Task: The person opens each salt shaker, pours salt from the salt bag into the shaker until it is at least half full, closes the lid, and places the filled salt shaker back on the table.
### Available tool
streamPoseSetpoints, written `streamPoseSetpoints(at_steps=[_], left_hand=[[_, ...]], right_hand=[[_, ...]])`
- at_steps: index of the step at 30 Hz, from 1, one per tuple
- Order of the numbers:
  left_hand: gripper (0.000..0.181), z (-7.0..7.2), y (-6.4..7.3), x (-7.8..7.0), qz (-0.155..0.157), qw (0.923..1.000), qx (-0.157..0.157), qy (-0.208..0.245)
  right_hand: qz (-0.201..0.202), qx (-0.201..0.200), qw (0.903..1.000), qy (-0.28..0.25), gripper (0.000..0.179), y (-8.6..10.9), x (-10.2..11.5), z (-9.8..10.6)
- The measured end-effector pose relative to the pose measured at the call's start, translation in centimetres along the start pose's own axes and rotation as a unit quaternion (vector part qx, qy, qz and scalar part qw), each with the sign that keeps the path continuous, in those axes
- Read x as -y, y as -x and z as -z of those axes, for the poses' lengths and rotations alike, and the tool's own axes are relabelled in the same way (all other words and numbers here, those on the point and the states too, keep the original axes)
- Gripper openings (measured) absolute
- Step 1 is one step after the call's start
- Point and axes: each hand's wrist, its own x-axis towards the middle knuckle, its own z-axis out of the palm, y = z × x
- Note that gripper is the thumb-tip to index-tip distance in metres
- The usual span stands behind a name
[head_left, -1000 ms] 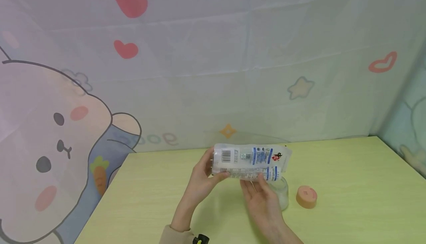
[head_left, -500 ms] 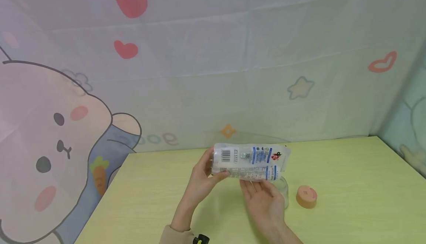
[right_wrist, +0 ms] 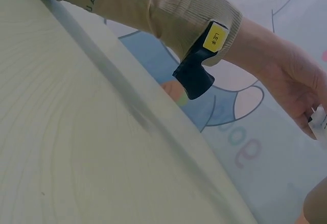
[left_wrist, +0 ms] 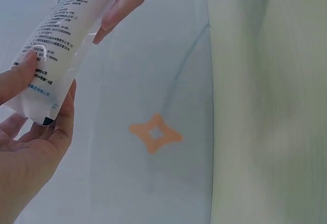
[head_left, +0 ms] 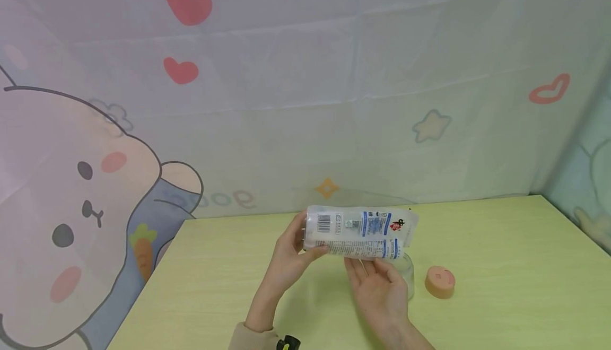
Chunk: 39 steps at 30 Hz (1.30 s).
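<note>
In the head view my left hand (head_left: 288, 257) grips the left end of a white printed plastic bag (head_left: 355, 232), thumb on the front and fingers behind. The bag lies sideways in the air, its barcode to the left and a red-and-black logo to the right. Beneath its lower edge, my right hand (head_left: 382, 294) supports it palm up, with relaxed fingers partly hidden behind the bag. A clear jar (head_left: 408, 276) stands behind the right hand, mostly covered by it. The left wrist view shows the bag (left_wrist: 56, 45) between left thumb and fingers, with right fingertips (left_wrist: 120, 12) alongside.
On the yellow-green table (head_left: 506, 265) a round orange-pink lid (head_left: 439, 282) lies right of the jar. A patterned cloth backdrop (head_left: 305, 101) rises along the table's back edge. A black strap mount (right_wrist: 196, 76) sits at the left sleeve cuff.
My right thumb has come off the front of the bag and now lies below its lower edge. The left hand and the bag have barely moved.
</note>
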Motion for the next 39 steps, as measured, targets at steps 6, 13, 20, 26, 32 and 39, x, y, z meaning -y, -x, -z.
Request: streamPoseSetpoints(at_steps=[6, 13, 20, 26, 32, 39], left_hand=[[0.07, 0.02, 0.03, -0.1, -0.001, 1.0, 0.002, 0.003], [0.07, 0.02, -0.03, -0.14, 0.002, 1.0, 0.002, 0.002], [0.07, 0.07, -0.08, -0.11, -0.001, 1.0, 0.004, -0.002], [0.07, 0.1, -0.08, -0.2, 0.001, 1.0, 0.004, -0.002], [0.07, 0.12, -0.06, -0.17, 0.0, 1.0, -0.001, 0.001], [0.071, 0.08, -0.1, -0.14, -0.005, 0.9999, 0.001, 0.011]], right_hand=[[-0.004, -0.017, 0.9998, 0.004, 0.043, -0.06, 0.06, -0.1], [-0.004, -0.022, 0.9997, 0.006, 0.042, -0.08, 0.06, -0.21], [-0.005, -0.021, 0.9997, -0.006, 0.041, -0.1, 0.04, -0.21], [-0.003, -0.02, 0.9998, -0.009, 0.042, -0.1, 0.02, -0.23], [-0.003, -0.019, 0.9998, 0.003, 0.04, -0.03, -0.05, -0.28], [-0.003, -0.025, 0.9994, 0.022, 0.04, -0.19, 0.01, -0.15]])
